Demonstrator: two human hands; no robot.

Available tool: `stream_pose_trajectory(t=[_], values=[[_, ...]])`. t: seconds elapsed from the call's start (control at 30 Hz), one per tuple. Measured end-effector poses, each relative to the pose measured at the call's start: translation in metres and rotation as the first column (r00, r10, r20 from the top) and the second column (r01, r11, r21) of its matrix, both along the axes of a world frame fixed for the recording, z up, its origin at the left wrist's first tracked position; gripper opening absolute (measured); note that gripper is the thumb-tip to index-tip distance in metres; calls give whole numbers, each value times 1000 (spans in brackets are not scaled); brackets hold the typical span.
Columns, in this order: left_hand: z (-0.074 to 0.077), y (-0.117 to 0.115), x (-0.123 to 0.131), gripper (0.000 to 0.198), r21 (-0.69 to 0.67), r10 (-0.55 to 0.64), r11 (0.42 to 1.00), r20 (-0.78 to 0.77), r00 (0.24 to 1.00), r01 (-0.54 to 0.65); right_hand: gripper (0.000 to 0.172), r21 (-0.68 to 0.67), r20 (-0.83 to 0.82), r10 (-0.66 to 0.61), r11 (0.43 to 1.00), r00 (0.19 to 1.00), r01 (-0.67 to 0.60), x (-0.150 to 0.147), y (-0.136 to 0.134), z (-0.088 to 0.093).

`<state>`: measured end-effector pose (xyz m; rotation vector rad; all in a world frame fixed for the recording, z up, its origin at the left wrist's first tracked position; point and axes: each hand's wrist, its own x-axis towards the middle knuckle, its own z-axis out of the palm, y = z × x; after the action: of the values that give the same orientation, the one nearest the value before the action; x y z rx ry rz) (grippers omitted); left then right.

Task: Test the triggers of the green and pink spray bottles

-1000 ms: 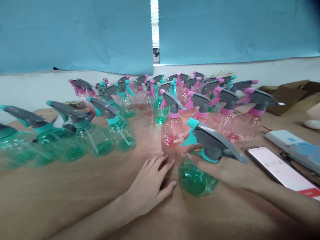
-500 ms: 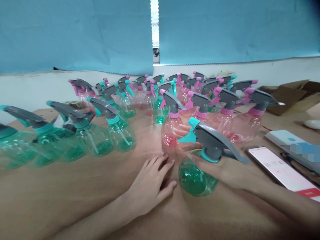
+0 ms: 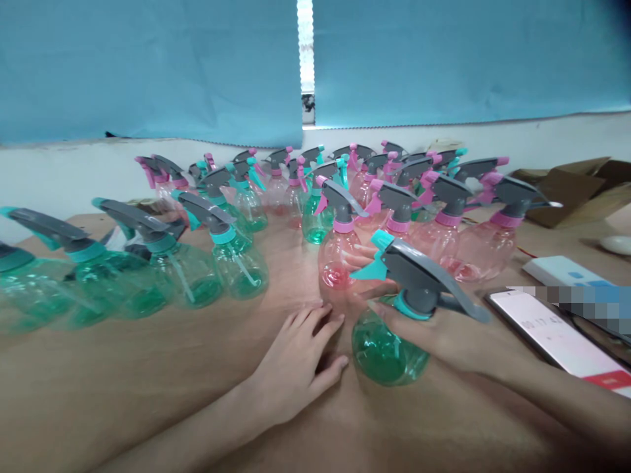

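Note:
My left hand (image 3: 296, 361) lies palm down on the table, fingers slightly spread, with nothing in it. Just right of it stands a green spray bottle (image 3: 387, 355) with a grey and turquoise trigger head. Around that bottle, below its collar, is my right hand (image 3: 444, 338): the thumb crosses the near side and the fingers reach past the far side. Those fingertips come close to a pink spray bottle (image 3: 338, 263); whether they touch it I cannot tell. The trigger head hides part of the right hand.
Green spray bottles (image 3: 241, 269) form a row on the left. Pink ones (image 3: 486, 246) stand at the right, and more of both colours fill the back. A phone (image 3: 542, 328) with a timer, a white box (image 3: 557, 272) and an open carton (image 3: 582, 190) lie on the right.

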<state>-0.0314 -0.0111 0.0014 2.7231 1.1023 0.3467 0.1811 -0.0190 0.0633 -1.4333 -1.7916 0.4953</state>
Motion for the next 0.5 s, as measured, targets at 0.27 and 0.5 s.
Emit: stream_pose_trajectory(t=[0.27, 0.5], values=[[0, 0, 0, 50, 8, 8, 1000, 4, 1000, -8, 12, 41, -46, 59, 998, 997, -57, -5, -1, 14], [0, -1, 0, 50, 3, 5, 1000, 7, 1000, -5, 9, 1, -79, 96, 995, 992, -97, -6, -1, 15]])
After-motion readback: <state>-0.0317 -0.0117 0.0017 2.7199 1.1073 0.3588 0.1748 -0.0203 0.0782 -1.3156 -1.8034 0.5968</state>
